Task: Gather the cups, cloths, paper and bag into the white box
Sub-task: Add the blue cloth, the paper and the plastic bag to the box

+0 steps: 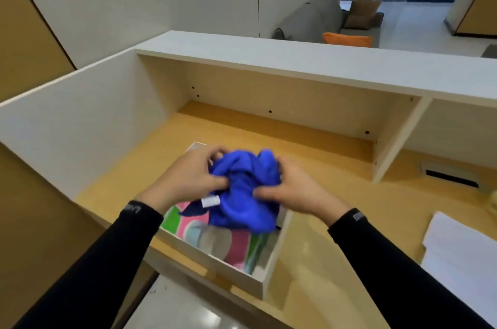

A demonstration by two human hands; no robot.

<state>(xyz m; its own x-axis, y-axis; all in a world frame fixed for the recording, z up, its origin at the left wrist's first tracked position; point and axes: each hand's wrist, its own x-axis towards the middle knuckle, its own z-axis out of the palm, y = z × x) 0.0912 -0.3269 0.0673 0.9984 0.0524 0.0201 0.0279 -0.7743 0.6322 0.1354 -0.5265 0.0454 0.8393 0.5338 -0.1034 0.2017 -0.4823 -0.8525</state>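
Observation:
A bunched blue cloth (244, 189) with a small white label hangs over the open white box (278, 250) on the wooden desk. My left hand (188, 175) grips its left side and my right hand (293, 189) grips its right side. Inside the box lies something striped in pink, green and pale blue (215, 237), blurred, partly hidden under the cloth. White paper (462, 256) lies on the desk at the right edge.
The desk (317, 248) sits in a cubicle with a white side wall at left, a shelf overhead and a divider at right. A cable slot (451, 176) is set into the desktop at right. The box stands near the desk's front edge, floor below.

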